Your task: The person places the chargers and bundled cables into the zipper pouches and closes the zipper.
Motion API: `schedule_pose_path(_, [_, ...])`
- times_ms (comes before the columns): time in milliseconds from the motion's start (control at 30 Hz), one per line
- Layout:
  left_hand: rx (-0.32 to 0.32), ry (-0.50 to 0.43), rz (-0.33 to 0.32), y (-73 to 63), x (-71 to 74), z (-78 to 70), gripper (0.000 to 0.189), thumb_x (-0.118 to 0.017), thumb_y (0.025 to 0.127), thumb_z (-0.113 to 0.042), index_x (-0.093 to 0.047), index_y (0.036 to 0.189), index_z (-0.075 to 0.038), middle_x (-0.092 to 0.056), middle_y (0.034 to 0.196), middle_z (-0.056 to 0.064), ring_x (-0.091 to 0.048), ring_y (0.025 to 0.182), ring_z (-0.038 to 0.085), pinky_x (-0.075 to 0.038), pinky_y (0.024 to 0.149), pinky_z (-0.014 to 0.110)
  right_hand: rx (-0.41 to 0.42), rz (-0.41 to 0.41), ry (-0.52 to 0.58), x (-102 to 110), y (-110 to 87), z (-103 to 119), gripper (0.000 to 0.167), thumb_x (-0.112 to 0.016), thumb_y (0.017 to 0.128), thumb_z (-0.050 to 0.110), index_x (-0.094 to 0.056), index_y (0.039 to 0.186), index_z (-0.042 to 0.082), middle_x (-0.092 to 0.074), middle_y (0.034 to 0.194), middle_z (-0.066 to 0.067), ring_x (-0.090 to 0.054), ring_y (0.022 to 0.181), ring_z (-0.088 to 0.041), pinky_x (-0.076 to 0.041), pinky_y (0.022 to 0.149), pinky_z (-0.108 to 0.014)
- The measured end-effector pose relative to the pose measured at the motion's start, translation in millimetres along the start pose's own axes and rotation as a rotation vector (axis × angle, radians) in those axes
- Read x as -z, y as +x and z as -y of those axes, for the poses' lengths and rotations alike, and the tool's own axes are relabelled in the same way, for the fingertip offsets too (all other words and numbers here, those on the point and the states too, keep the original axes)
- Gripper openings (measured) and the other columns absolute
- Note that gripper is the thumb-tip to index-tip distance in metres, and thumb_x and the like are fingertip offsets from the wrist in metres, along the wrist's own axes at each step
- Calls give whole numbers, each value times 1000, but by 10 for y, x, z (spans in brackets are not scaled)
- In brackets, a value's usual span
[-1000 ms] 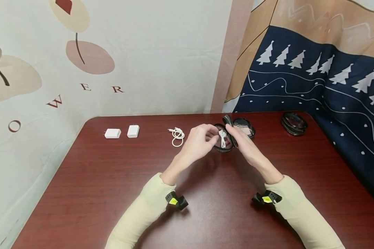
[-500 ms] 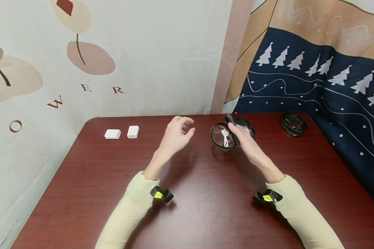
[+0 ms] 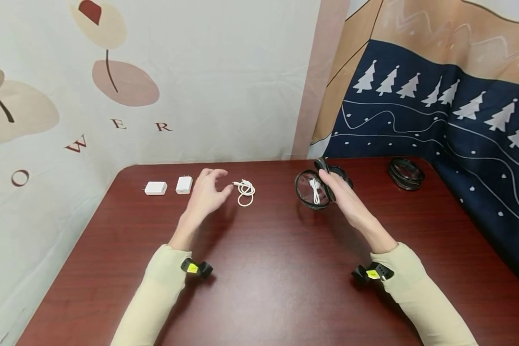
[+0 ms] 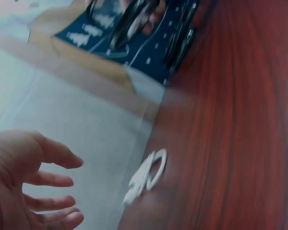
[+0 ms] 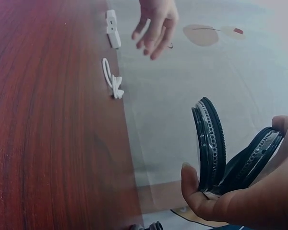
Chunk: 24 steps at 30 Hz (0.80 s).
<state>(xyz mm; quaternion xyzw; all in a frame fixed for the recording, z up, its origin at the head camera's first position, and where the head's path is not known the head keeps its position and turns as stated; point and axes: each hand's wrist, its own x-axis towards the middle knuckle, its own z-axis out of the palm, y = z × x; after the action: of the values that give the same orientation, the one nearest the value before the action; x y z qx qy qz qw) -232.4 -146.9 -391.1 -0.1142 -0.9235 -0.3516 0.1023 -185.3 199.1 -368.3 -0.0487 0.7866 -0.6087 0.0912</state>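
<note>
My right hand [image 3: 348, 204] holds a small round black-rimmed zip case [image 3: 303, 188], which stands unzipped with its two halves apart. In the right wrist view the thumb is on one side of the case [image 5: 211, 143] and the fingers are on the other. Through the clear side shows a bundled white charging cable [image 3: 315, 191] inside. My left hand [image 3: 205, 192] hovers above the table with fingers spread and loosely bent, holding nothing. It is between a white charger plug [image 3: 184, 185] and a second coiled white cable [image 3: 245, 193], nearer the plug in the head view.
Another white charger plug [image 3: 155, 188] lies at the far left. Partly hidden behind my right hand is a second round case [image 3: 345, 176]. Closed round black cases [image 3: 406, 173] sit at the table's back right corner. Fabric backdrops [image 3: 225, 96] rise behind the table.
My left hand has come away from the round case and swept left past the loose cable toward the plugs. The right hand keeps its grip, nearly still, and the case looks a little more tilted.
</note>
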Motion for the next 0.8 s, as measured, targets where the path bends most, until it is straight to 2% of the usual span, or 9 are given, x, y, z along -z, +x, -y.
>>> schedule_pose_path(233, [79,60,10,57,236,363,52,-70,91,-18,-56,135,4,-45,139,31,-42,128,49,-34,108,57,0,0,-1,15,-16,12,77,-36,104,54,-15,161,6,-11,166,-14,-16,148,-28,-17,119,-56])
schedule_pose_path(400, [144,126,84,65,395,591,64,-70,93,-23,-45,146,3,-33,150,33,-30,133,56,-30,107,64,7,11,-7,20,-14,14,77,-35,105,54,-13,161,6,-11,166,-14,-16,148,-29,-16,119,-57])
schedule_pose_path(500, [155,155,122,72,459,730,68,-70,93,-22,-41,148,5,-28,153,34,-26,135,58,-26,109,65,-2,14,-10,17,-14,17,79,-36,105,54,-12,161,6,-8,167,-15,-13,150,-30,-14,119,-58])
schedule_pose_path(600, [137,181,136,81,485,843,67,-69,92,-20,-41,146,8,-29,152,36,-27,135,58,-23,110,63,-12,13,-13,13,-15,18,79,-36,104,55,-11,162,7,-4,168,-14,-10,151,-30,-13,120,-59])
schedule_pose_path(800, [132,202,170,75,503,937,63,-68,92,-15,-43,144,11,-33,151,36,-31,136,55,-24,112,62,-18,11,-14,5,-14,11,79,-36,104,56,-11,162,7,-4,168,-14,-9,152,-29,-12,120,-59])
